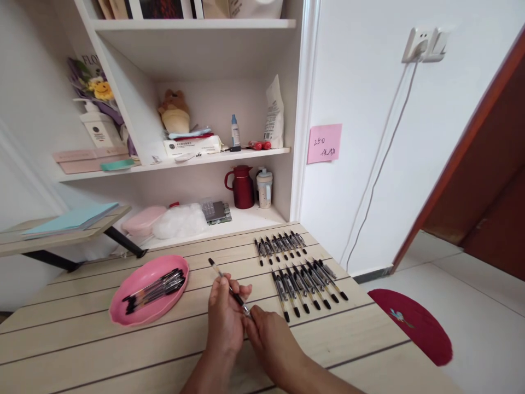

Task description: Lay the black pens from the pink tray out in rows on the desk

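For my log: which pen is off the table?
The pen held by left hand and right hand; the rest lie in the pink tray or in rows.

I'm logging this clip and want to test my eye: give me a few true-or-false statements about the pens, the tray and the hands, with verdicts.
1. The left hand and the right hand hold one pen between them. True.
2. The pink tray is empty. False: it holds loose pens.
3. Two rows of pens lie on the table, to the right of the hands. True.
4. The sticky note on the wall is yellow. False: it is pink.
5. The red jug stands on the table. False: it stands on a shelf behind the table.
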{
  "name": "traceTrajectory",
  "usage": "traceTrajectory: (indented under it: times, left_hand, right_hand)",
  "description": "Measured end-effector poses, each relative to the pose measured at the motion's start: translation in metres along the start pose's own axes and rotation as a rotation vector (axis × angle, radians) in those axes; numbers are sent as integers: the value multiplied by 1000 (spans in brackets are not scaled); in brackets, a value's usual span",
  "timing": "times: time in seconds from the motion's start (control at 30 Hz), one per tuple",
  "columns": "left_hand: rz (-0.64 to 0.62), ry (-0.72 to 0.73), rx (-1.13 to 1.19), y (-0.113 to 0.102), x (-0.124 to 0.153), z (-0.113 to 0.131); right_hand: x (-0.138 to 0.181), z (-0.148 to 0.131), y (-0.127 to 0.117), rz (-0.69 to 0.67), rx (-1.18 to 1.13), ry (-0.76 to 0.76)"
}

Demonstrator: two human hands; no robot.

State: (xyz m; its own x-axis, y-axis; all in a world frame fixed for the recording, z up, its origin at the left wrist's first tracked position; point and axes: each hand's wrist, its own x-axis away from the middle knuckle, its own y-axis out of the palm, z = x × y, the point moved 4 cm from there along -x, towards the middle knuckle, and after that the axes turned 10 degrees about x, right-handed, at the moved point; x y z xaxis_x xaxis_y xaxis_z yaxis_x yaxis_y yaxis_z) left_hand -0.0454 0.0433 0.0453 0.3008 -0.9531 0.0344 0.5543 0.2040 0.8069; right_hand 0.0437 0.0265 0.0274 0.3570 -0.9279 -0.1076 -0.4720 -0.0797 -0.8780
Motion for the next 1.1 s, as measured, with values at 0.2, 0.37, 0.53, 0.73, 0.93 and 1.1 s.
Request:
traceTrajectory:
  times: [0.2, 0.37, 0.53, 0.73, 0.93, 1.1]
  left_hand:
    - [-25, -68, 164, -1, -11, 18]
    - [-32, -198, 334, -17, -21, 28]
    - [32, -331, 309, -35, -21, 8]
    - [68, -395, 221, -40, -13, -13]
    - [59, -450, 149, -44, -11, -20]
    - [59, -457, 123, -47, -14, -21]
  right_hand:
    - [5, 1, -2, 16, -262, -137]
    - [1, 19, -39, -10, -153, -234]
    - [-26, 49, -85, 7, 60, -166]
    - [-53, 57, -76, -21, 244, -182]
    - [-71, 67, -46, -189, 102, -74]
    - [-89, 56, -48, -123, 195, -115]
